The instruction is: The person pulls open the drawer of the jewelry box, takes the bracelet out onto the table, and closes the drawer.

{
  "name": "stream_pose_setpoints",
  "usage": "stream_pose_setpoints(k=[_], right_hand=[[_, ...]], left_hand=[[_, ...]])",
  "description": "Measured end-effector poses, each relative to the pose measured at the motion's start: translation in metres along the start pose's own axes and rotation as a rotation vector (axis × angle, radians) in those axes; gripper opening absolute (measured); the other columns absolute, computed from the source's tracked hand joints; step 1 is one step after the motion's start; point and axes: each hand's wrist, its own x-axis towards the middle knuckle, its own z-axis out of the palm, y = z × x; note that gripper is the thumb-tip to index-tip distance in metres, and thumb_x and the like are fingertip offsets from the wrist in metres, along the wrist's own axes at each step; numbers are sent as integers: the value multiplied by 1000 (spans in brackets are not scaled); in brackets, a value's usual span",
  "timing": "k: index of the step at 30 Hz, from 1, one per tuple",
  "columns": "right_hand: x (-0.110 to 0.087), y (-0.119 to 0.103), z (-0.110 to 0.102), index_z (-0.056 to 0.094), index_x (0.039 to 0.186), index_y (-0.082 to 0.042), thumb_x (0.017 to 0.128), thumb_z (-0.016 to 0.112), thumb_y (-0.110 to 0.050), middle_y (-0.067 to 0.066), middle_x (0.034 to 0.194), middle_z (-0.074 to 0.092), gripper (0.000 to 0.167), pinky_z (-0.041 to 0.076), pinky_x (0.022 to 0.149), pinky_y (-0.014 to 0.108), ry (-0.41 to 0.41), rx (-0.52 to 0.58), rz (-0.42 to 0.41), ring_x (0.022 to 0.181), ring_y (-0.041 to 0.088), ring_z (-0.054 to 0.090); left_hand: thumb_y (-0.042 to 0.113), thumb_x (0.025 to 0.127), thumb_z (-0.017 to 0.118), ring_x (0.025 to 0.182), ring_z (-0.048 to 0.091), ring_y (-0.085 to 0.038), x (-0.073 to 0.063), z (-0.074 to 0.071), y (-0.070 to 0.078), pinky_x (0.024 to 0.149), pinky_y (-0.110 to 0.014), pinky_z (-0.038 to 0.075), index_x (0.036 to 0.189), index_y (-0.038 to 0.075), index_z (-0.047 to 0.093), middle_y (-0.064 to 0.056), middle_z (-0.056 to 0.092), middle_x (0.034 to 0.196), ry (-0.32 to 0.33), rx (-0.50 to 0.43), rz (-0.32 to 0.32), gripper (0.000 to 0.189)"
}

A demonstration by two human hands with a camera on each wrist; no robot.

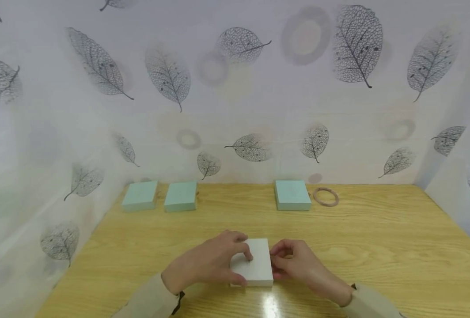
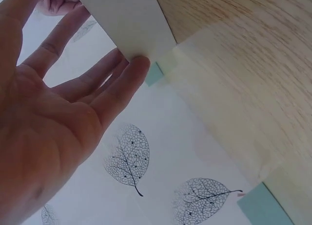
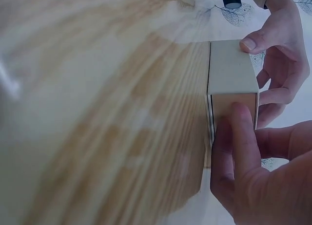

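A flat white box (image 1: 259, 265) lies on the wooden table in front of me. My left hand (image 1: 215, 258) grips it from the left, thumb at the near edge and fingers over the top. At its right side my right hand (image 1: 298, 263) has thumb and fingertips drawn together. The right wrist view shows that end of the box as a brown panel (image 3: 226, 104) set inside the white shell, with right fingertips pinched close against it. Whatever small part lies between those fingertips is hidden. In the left wrist view the left fingers (image 2: 124, 86) reach along the white box (image 2: 131, 25).
Two mint-green boxes (image 1: 141, 195) stand at the back left of the table. Another mint-green box (image 1: 292, 195) sits at the back, right of centre, beside a brownish ring (image 1: 325, 197). A leaf-patterned curtain (image 1: 251, 110) closes off the back and sides.
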Motion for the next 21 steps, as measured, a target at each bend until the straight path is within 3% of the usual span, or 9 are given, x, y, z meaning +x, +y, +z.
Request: stream_pose_setpoints(k=[5,12,21], right_hand=[[1,3,0,59,120,8,100,61,-7,15,105,65,24,64,72,31,2,11,-6,85,18,69],[1,1,1,58,122,8,101,61,-8,15,103,65,27,64,72,32,11,23,1,84,18,70],[-1,2,2,56,127,10,98,59,1,15,100,64,30,64,70,31,17,6,-20,80,18,70]], left_hand=[[45,82,85,137,51,-28,1,-1,-1,105,-38,54,112,29,70,-9,51,152,-11,-6,7,37],[46,82,84,136,52,-28,0,0,2,105,-40,54,128,34,69,-9,54,150,9,75,26,49],[45,82,85,136,53,-28,1,-2,5,106,-41,53,126,35,72,-9,54,150,-7,79,-2,48]])
